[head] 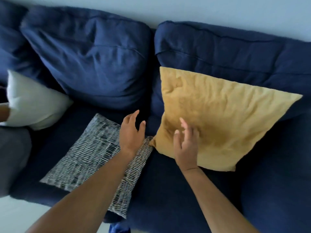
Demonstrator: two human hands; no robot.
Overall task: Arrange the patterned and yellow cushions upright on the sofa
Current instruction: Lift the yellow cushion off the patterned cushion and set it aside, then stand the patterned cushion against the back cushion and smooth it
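The yellow cushion (223,115) leans against the right back cushion of the dark blue sofa (185,190), its lower edge on the seat. The black-and-white patterned cushion (89,157) lies flat on the seat to its left, touching the yellow one's lower left corner. My left hand (132,132) hovers over the patterned cushion's far right corner, fingers spread, holding nothing. My right hand (186,145) is open in front of the yellow cushion's lower left part; whether it touches the fabric is unclear.
A white cushion (33,103) rests at the sofa's left end beside a grey object (13,157). Two large blue back cushions (94,61) line the pale wall (202,7). Light floor (20,214) shows at the lower left.
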